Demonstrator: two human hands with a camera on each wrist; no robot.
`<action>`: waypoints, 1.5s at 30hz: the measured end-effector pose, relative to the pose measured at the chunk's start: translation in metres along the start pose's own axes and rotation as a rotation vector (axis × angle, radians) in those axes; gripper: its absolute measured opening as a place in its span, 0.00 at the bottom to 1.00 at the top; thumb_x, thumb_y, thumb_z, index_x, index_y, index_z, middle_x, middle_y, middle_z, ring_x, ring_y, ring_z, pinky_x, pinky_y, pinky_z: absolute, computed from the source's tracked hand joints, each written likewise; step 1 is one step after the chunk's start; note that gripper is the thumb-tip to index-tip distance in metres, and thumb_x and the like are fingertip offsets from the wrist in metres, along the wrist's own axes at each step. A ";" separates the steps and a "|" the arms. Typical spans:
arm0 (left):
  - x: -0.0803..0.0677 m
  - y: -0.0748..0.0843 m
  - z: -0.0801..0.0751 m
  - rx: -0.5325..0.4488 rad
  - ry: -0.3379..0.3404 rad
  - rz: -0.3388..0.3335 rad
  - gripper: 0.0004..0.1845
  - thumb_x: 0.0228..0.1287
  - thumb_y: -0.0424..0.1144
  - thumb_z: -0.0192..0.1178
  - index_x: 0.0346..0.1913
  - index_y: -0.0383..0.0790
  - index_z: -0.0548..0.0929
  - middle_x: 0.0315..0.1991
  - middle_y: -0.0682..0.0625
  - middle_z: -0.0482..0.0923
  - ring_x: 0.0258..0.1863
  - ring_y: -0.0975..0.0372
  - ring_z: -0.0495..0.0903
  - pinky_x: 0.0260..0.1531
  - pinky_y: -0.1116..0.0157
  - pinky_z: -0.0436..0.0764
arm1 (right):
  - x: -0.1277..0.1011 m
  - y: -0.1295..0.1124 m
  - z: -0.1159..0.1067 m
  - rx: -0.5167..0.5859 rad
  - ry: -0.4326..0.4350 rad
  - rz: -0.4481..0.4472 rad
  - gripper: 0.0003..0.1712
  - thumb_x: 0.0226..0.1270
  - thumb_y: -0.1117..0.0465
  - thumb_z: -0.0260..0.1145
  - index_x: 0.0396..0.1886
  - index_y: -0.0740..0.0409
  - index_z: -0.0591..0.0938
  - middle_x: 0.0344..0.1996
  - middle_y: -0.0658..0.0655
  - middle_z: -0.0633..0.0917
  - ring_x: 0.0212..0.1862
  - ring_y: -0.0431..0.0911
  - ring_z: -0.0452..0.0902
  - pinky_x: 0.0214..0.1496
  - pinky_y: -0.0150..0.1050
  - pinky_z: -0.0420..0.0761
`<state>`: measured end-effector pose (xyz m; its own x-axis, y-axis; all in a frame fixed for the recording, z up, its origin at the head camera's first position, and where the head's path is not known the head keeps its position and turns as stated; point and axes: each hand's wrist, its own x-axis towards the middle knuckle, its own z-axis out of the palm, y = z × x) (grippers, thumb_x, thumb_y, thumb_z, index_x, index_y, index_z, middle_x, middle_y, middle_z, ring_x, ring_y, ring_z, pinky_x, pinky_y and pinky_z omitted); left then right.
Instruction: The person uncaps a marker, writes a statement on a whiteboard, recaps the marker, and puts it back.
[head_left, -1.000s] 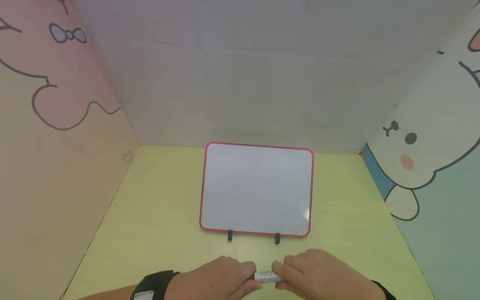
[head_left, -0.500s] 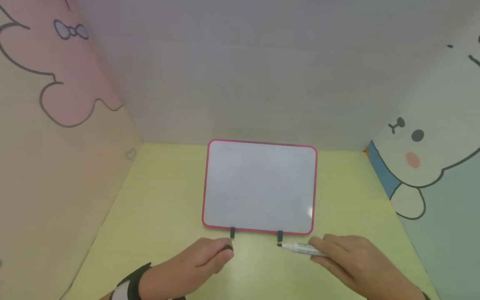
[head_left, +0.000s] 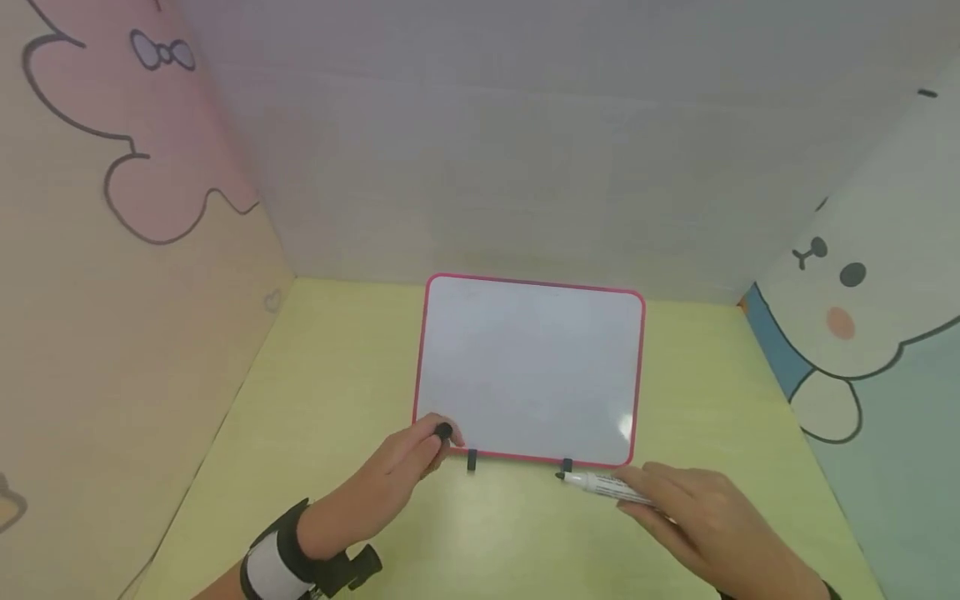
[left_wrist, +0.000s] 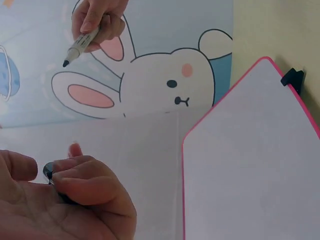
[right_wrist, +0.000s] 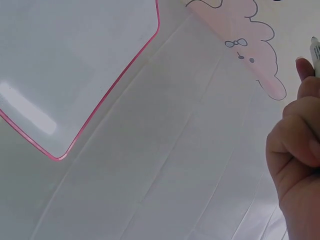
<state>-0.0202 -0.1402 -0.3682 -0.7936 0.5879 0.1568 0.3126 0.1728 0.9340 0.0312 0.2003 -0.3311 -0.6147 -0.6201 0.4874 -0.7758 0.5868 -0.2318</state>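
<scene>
The left hand (head_left: 393,471) pinches a black marker cap (head_left: 443,431) by the lower left corner of the pink-framed whiteboard (head_left: 528,367); the right hand (head_left: 701,512) grips a white marker (head_left: 603,487) (uncapped, pointing left) above the pale yellow surface (head_left: 345,358).

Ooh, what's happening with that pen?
Someone's right hand is holding a marker with its dark tip bare. The left hand holds a small black piece, which looks like its cap. There's a pink-edged whiteboard in front of them, but the marker isn't touching it.
</scene>
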 end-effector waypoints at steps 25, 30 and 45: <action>0.017 -0.110 -0.041 0.447 0.470 -0.282 0.09 0.69 0.30 0.49 0.44 0.38 0.79 0.38 0.47 0.77 0.36 0.58 0.75 0.36 0.63 0.76 | -0.005 0.007 0.007 0.001 0.018 0.064 0.13 0.70 0.52 0.58 0.44 0.55 0.81 0.29 0.40 0.80 0.26 0.28 0.67 0.28 0.16 0.66; 0.017 -0.134 -0.042 0.561 0.368 -0.379 0.14 0.63 0.29 0.55 0.51 0.37 0.79 0.39 0.43 0.76 0.37 0.56 0.74 0.36 0.62 0.77 | -0.007 0.011 0.013 -0.010 0.019 0.067 0.14 0.71 0.51 0.57 0.45 0.54 0.80 0.30 0.40 0.80 0.26 0.28 0.67 0.27 0.15 0.67; 0.019 -0.166 -0.040 0.888 0.212 -0.414 0.14 0.66 0.25 0.48 0.47 0.28 0.82 0.34 0.39 0.69 0.23 0.59 0.70 0.22 0.62 0.78 | -0.006 0.009 0.015 -0.001 -0.003 0.111 0.14 0.59 0.61 0.68 0.45 0.56 0.81 0.30 0.41 0.81 0.26 0.28 0.67 0.27 0.16 0.68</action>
<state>-0.1081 -0.1894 -0.5074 -0.9778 0.2096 0.0084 0.1982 0.9101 0.3640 0.0261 0.2019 -0.3487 -0.6975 -0.5523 0.4565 -0.7024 0.6529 -0.2833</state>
